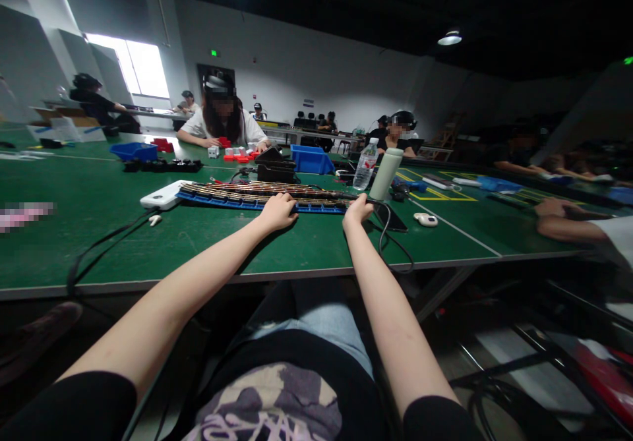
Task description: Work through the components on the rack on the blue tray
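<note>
A long blue rack (222, 200) lies across the green table, with rows of dark and copper-coloured strips (247, 189) along it. My left hand (279, 212) rests over the middle of the rack, its fingers bent over the strips; whether it grips any of them is hidden. At the right end of the rack, my right hand (359, 209) is closed around the end of the dark strips, thumb on top. A black phone-like slab (390, 218) and a grey cable lie just right of my right hand.
A white power bank (165, 195) and an earbud (155, 219) lie left. A green bottle (386, 174), water bottle (364, 167) and earbud case (426, 219) stand or lie right. Blue bins (311, 159) are behind. A person (222, 121) sits opposite; another's hands are at far right.
</note>
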`<state>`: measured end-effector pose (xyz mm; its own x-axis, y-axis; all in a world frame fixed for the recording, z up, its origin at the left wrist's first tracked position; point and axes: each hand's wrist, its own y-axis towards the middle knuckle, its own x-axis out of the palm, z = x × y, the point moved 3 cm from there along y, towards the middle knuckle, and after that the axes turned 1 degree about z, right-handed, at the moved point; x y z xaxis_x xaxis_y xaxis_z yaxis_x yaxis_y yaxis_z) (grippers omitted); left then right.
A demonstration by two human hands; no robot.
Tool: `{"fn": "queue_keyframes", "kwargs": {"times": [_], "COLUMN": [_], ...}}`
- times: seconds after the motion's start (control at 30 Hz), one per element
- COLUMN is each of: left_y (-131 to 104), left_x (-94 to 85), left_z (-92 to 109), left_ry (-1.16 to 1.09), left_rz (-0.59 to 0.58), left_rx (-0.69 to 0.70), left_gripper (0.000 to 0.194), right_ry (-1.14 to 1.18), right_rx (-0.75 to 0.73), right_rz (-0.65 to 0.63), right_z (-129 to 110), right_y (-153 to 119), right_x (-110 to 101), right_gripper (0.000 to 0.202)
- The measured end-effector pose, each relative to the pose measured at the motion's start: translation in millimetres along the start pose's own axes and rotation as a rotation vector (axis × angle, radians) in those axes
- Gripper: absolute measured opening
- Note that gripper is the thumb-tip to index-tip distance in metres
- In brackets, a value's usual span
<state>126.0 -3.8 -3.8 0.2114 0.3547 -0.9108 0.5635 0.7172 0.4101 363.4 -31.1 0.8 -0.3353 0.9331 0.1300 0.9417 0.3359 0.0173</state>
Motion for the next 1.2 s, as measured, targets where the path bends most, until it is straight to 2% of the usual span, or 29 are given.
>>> {"fn": "queue_keyframes", "kwargs": {"times": [0.37, 0.73, 1.2], "left_y": [1, 0, 0], "left_x": [1.2, -0.2, -1.8], "left_z": [-1, 1, 2], "left_ry": [0.011, 0.006, 0.021], "left_rz": [-0.002, -0.017, -0.028], "left_rx": [0.008, 0.0, -0.001], "left_gripper": [0.034, 0.035, 0.036], "right_ry": [-0.024, -0.021, -0.02], "right_rx": [-0.011, -0.053, 0.006], "right_rz": [0.025, -0.052, 0.035], "right_z": [4, 7, 7], "right_y": [6, 10, 10], "right_x": [2, 2, 3], "right_gripper": [0.018, 0.022, 0.028]}}
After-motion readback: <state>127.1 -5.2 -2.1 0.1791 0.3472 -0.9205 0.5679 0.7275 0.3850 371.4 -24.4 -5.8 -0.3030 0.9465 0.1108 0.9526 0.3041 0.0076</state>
